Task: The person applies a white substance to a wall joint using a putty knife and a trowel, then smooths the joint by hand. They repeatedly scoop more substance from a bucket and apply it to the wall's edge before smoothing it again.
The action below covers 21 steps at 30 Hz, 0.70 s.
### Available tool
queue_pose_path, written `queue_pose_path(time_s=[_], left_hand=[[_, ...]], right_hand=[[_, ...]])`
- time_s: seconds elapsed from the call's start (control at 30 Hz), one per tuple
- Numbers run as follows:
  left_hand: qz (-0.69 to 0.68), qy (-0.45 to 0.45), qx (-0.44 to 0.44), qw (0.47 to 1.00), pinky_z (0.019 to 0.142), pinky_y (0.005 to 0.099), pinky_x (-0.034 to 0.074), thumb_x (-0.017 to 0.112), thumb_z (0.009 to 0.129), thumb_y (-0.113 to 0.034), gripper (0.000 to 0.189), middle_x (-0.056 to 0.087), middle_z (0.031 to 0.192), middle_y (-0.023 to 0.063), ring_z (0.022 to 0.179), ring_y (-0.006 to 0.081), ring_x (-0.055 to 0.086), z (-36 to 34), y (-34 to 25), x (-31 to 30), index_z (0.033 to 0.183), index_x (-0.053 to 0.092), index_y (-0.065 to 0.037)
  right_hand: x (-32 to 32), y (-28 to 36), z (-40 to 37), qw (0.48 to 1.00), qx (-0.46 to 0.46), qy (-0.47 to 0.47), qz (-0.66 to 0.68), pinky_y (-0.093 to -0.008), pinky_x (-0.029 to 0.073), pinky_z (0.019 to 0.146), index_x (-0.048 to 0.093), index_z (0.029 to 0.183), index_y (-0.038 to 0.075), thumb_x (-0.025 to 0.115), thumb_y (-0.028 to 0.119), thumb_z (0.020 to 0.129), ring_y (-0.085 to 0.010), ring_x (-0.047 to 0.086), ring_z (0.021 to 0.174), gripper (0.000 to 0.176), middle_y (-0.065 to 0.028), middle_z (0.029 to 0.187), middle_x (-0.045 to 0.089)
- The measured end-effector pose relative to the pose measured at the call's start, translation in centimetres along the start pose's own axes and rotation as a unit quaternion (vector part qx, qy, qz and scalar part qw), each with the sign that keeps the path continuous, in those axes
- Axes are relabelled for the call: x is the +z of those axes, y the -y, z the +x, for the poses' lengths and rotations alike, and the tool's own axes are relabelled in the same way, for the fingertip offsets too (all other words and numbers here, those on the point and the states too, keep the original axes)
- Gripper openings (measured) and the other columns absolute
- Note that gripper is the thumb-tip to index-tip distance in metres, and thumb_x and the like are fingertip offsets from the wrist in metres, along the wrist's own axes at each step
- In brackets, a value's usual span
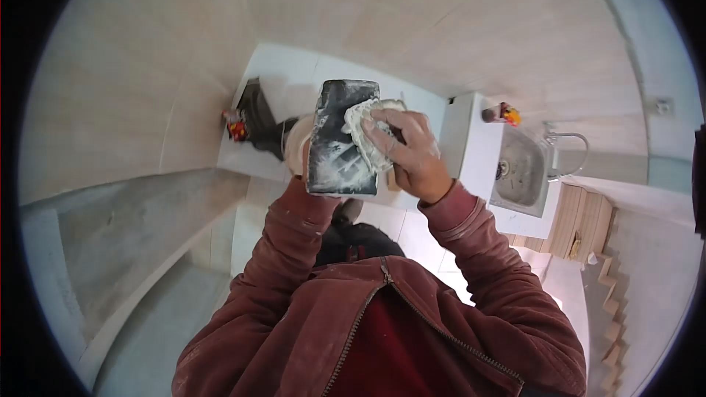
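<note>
A black rectangular float (338,132), smeared with white paste or powder, is held up in front of my chest. My left hand (304,158) supports it from behind and the left side, and its fingers are mostly hidden by the float. My right hand (413,148) is closed over a whitish, paste-coated rag (362,121), pressing it against the right part of the float's face. White residue covers the right-hand fingers.
Beyond my hands is a white tiled surface (294,77) with a dark object (257,114) and a red-yellow packet (236,126). On the right are a metal sink (523,176), a curved faucet (577,154) and a colourful container (502,113). Beige tiled walls surround the area.
</note>
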<state>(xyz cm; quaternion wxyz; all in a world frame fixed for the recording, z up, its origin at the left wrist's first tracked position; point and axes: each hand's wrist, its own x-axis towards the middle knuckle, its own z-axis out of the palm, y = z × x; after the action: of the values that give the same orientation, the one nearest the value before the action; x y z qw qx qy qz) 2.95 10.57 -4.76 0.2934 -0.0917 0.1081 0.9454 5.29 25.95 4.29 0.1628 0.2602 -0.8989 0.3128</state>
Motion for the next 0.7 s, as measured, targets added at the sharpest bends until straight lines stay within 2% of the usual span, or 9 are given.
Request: queue_pose_path(time_s=[0.13, 0.17, 0.2, 0.27, 0.33, 0.43, 0.53, 0.6, 0.7], left_hand=[[0.059, 0.105, -0.060, 0.991, 0.083, 0.0329, 0.049, 0.046, 0.090, -0.025, 0.036, 0.055, 0.111, 0.0104, 0.098, 0.0198, 0.056, -0.8, -1.0, 3.4, 0.119, 0.046, -0.004], [0.218, -0.227, 0.002, 0.949, 0.077, 0.0333, 0.051, 0.049, 0.088, -0.029, 0.038, 0.056, 0.109, 0.0111, 0.092, 0.0201, 0.058, -2.6, -0.2, 9.4, 0.117, 0.048, -0.004], [-0.033, 0.139, -0.148, 0.979, 0.073, 0.0346, 0.052, 0.050, 0.087, -0.031, 0.038, 0.057, 0.107, 0.0119, 0.088, 0.0212, 0.059, -2.1, -1.9, 7.8, 0.114, 0.050, -0.004], [-0.118, 0.156, -0.089, 0.977, 0.074, 0.0409, 0.053, 0.044, 0.088, -0.031, 0.047, 0.052, 0.112, 0.0221, 0.092, 0.0321, 0.058, -2.3, -0.9, 9.7, 0.123, 0.042, 0.000], [-0.092, 0.125, -0.095, 0.983, 0.074, 0.0419, 0.053, 0.050, 0.084, -0.031, 0.051, 0.053, 0.111, 0.0222, 0.091, 0.0326, 0.058, -1.8, -0.3, 9.0, 0.123, 0.041, 0.001], [0.016, 0.078, -0.103, 0.992, 0.072, 0.0427, 0.052, 0.061, 0.076, -0.029, 0.060, 0.054, 0.108, 0.0218, 0.088, 0.0336, 0.058, -1.9, 2.3, 8.2, 0.123, 0.040, 0.002], [0.084, 0.240, -0.060, 0.965, 0.063, 0.0380, 0.051, 0.066, 0.072, -0.024, 0.059, 0.056, 0.101, 0.0184, 0.081, 0.0301, 0.058, -1.9, 5.2, 11.1, 0.120, 0.043, 0.000], [-0.087, 0.044, -0.186, 0.978, 0.062, 0.0369, 0.051, 0.055, 0.080, -0.024, 0.046, 0.056, 0.100, 0.0181, 0.081, 0.0289, 0.059, -2.6, 6.5, 14.0, 0.118, 0.045, 0.000], [-0.007, 0.213, -0.159, 0.964, 0.085, 0.0379, 0.049, 0.049, 0.086, -0.016, 0.043, 0.050, 0.118, 0.0157, 0.102, 0.0273, 0.055, -0.6, 7.6, 11.2, 0.126, 0.038, -0.003]], right_hand=[[-5.0, 2.9, -1.9, 0.996, 0.004, -0.005, -0.089, -0.0380, 0.042, 0.082, 0.059, 0.113, 0.016, 0.050, -0.006, 0.064, -0.0300, 0.050, 0.095, 0.054, -0.0108, 0.110, 0.053], [-6.2, 3.0, -3.1, 0.995, 0.021, 0.022, -0.090, -0.0379, 0.042, 0.083, 0.058, 0.113, 0.016, 0.051, -0.005, 0.064, -0.0304, 0.050, 0.096, 0.054, -0.0107, 0.111, 0.053], [-7.3, 3.3, -4.4, 0.994, 0.037, 0.047, -0.089, -0.0377, 0.042, 0.084, 0.058, 0.114, 0.016, 0.052, -0.004, 0.064, -0.0307, 0.050, 0.097, 0.054, -0.0105, 0.111, 0.053], [-7.9, 3.4, -6.9, 0.995, 0.048, 0.027, -0.078, -0.0355, 0.043, 0.083, 0.058, 0.114, 0.018, 0.053, -0.003, 0.067, -0.0295, 0.051, 0.096, 0.052, -0.0120, 0.111, 0.053], [-9.2, 4.7, -6.8, 0.970, 0.143, -0.180, 0.076, -0.0322, 0.044, 0.082, 0.057, 0.113, 0.010, 0.051, -0.005, 0.075, -0.0244, 0.053, 0.095, 0.041, -0.0126, 0.108, 0.055], [-12.7, 7.0, -5.0, 0.804, 0.343, -0.305, 0.379, -0.0305, 0.047, 0.076, 0.048, 0.112, -0.004, 0.050, -0.002, 0.084, -0.0187, 0.057, 0.084, 0.028, -0.0081, 0.096, 0.058], [-13.2, 8.0, -3.3, 0.706, 0.256, -0.424, 0.508, -0.0299, 0.046, 0.073, 0.046, 0.115, -0.002, 0.049, -0.001, 0.085, -0.0182, 0.057, 0.083, 0.031, -0.0085, 0.096, 0.058], [-13.6, 7.1, -4.6, 0.765, 0.237, -0.380, 0.463, -0.0306, 0.046, 0.076, 0.055, 0.102, -0.001, 0.053, 0.001, 0.083, -0.0195, 0.057, 0.087, 0.020, -0.0117, 0.102, 0.058], [-13.6, 8.2, -5.2, 0.971, 0.047, -0.235, 0.006, -0.0340, 0.045, 0.080, 0.060, 0.107, 0.011, 0.059, 0.001, 0.075, -0.0296, 0.057, 0.088, 0.035, -0.0146, 0.102, 0.057]])
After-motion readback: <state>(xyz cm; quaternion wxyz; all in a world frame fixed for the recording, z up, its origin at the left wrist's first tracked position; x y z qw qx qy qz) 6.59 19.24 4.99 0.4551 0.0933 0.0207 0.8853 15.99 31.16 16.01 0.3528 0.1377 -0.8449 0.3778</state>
